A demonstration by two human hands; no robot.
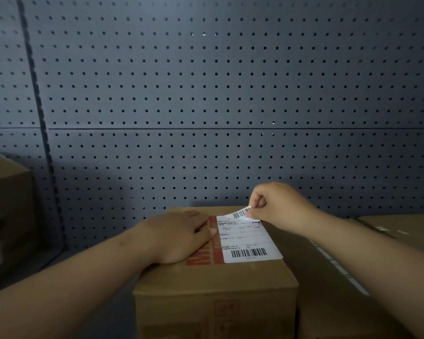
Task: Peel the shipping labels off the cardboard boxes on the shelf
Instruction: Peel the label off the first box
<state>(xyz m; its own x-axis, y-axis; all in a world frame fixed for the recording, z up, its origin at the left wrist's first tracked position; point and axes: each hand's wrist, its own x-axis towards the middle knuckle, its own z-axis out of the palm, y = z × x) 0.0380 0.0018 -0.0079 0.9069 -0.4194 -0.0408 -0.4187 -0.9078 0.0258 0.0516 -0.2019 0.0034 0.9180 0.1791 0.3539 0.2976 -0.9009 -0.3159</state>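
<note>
Head view. A brown cardboard box (216,282) is seen at the centre foreground, standing on a grey shelf (66,263) in front of a grey pegboard panel (206,94). A white shipping label (251,243) with barcodes is stuck on the right half of the box top, and it partly covers red print (201,259) on the cardboard.

The left hand (181,236) is laid flat on the box top, palm down, with the fingers straight and close together. Its fingertips are placed at the left edge of the label, over the red print.

The right hand (277,206) is held above the far right corner of the box. The far corner of the label is pinched between its thumb and forefinger and is lifted clear of the cardboard, curled back so that a barcode strip is shown. The rest of the label is seen lying flat on the box.

A second box (328,277) is set touching the right side of the central one, in shadow, with a pale strip running along its top. A third box (406,228) is noted further right, with pale marks on its top. A fourth box (8,204) is seen at the left edge, well apart from the central one, with a white patch on its near face.
</note>
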